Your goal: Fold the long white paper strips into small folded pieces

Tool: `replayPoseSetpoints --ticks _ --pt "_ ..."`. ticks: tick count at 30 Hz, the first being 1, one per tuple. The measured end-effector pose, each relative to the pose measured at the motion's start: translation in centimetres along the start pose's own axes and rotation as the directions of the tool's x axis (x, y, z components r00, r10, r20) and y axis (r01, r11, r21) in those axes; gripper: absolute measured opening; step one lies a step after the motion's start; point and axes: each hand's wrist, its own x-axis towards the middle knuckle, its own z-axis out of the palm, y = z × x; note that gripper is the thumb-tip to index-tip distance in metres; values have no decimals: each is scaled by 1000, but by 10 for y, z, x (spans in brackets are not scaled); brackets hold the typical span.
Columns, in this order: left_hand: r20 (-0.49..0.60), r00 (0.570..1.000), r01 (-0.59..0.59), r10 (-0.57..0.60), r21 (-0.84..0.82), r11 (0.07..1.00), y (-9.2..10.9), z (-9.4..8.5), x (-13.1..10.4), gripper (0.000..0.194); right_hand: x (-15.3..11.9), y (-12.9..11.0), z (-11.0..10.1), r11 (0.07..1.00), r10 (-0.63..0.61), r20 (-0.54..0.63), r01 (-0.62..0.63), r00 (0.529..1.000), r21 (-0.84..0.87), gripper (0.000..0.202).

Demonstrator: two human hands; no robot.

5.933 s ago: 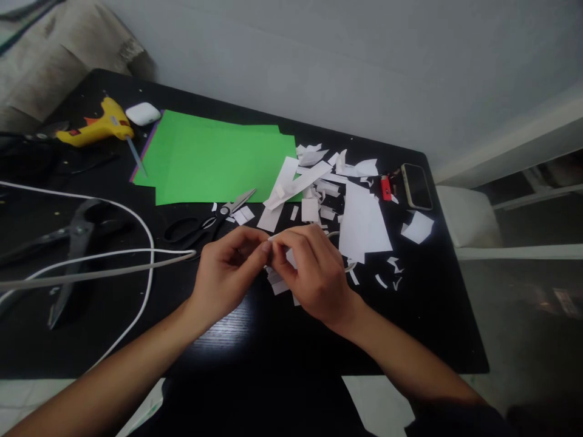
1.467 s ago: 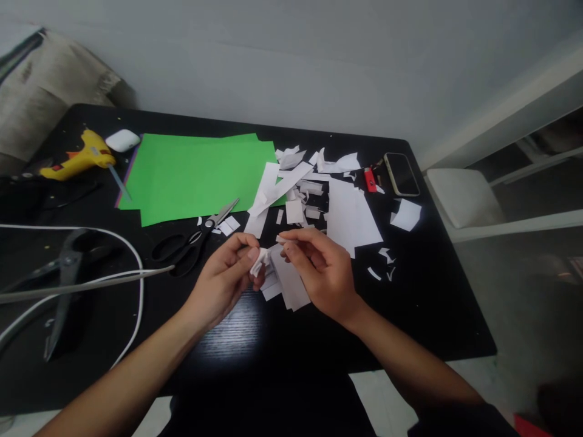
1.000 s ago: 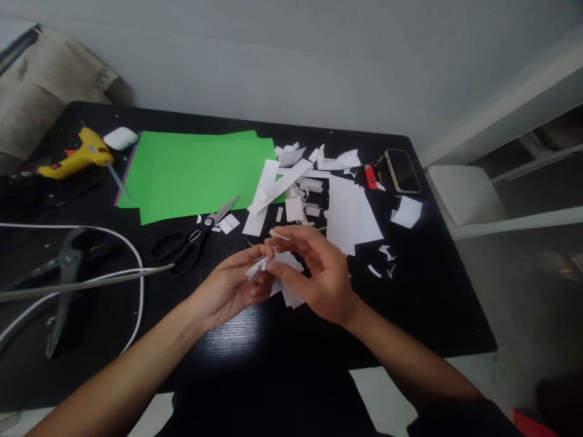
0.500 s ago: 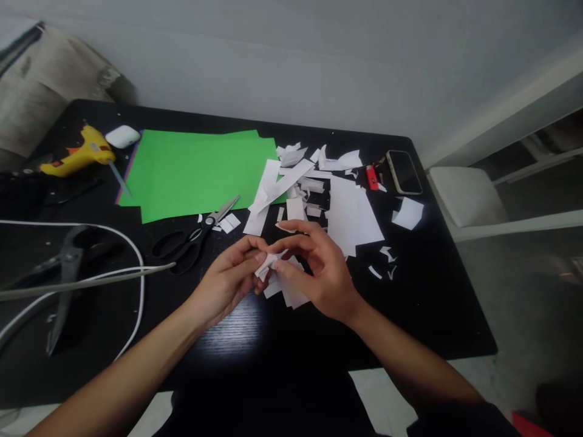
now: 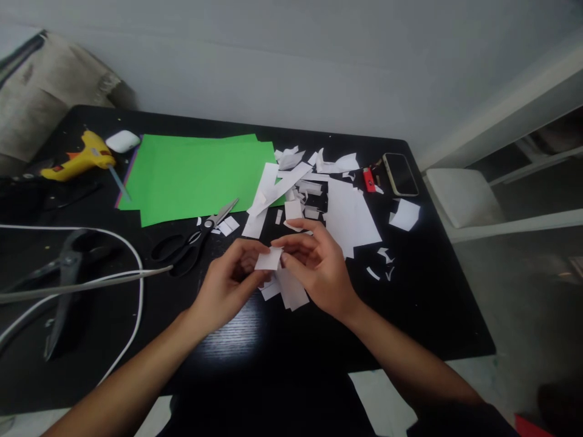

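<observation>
A plain grey wall (image 5: pixel 291 79) rises behind the table (image 5: pixel 410 337), which is black with rounded corners. 1 pale patch of glare (image 5: pixel 232 337) on its near part shows up fine grain. Past the right edge is 1 white seat (image 5: pixel 464 194), above a dim grey floor (image 5: pixel 532 285). Beige cloth (image 5: pixel 57 88) lies bunched by the far left corner. The light is low.

Papers (image 5: pixel 294 294) partly behind the hands (image 5: pixel 321 273)
</observation>
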Motion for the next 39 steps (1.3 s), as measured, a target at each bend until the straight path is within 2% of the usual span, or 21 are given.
replayPoseSetpoints --ticks 4,7,12,19,26,33,36,39 --pt "-70 994 -60 78 234 970 -1 -3 -3 15 -1 1 2 998 -48 -3 47 999 -43 45" --pt "-124 986 -77 115 279 957 1 -3 -3 11 -1 2 2 998 -48 -2 47 999 -46 44" --pt "-149 986 -41 71 197 980 3 -1 -1 10 0 2 1 1000 -9 8 9 1000 11 46" --pt "-91 995 50 -52 -21 999 8 -1 3 23 3 -1 0 982 108 41 -113 993 148 46" --pt "-24 986 157 -166 -208 966 6 -4 6 23 4 -3 0 959 167 55 -175 984 224 49" --pt "20 978 206 -210 -300 931 3 -6 7 21 4 -3 -1 954 180 89 -196 980 228 44" --pt "18 977 206 -211 -301 931 3 -6 7 21 3 -4 -1 974 120 87 -134 989 183 43" --pt "4 979 197 -204 -292 936 4 -6 6 20 0 -5 -1 997 -69 30 69 997 -18 49"
